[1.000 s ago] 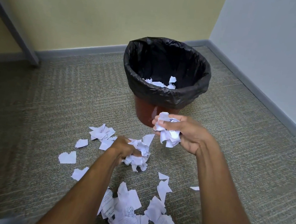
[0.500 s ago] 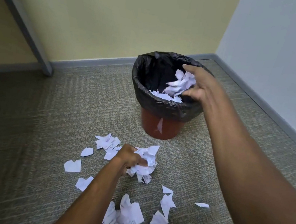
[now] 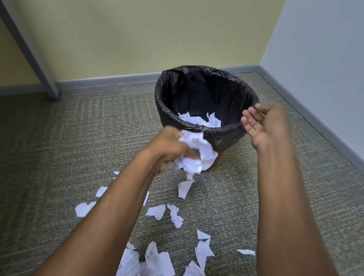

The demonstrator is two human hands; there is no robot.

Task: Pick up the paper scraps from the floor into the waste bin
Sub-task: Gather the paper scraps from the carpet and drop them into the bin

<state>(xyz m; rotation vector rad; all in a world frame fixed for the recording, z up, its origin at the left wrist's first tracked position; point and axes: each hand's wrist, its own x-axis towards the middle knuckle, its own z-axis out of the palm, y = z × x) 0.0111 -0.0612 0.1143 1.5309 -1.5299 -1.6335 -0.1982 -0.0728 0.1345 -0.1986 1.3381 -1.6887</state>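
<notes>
A waste bin [image 3: 229, 139] lined with a black bag stands in the room's corner, with white paper scraps [image 3: 198, 119] lying inside. My left hand [image 3: 170, 150] grips a crumpled bunch of paper scraps [image 3: 196, 154], raised just in front of the bin's near rim. One scrap [image 3: 184, 188] hangs or falls below that bunch. My right hand [image 3: 262, 123] is empty with fingers loosely spread, beside the bin's right rim. Several loose scraps [image 3: 158, 271] lie scattered on the carpet between my forearms and near the bottom edge.
Grey-green carpet [image 3: 34, 164] covers the floor. A yellow wall and a pale blue wall meet behind the bin, with grey baseboard [image 3: 105, 80] along both. A slanted grey leg or frame [image 3: 26, 43] comes down at the left.
My right hand let its scraps drop into the bin and pulled back to the right, empty. My left hand lifted its bunch off the carpet up towards the bin's front rim.
</notes>
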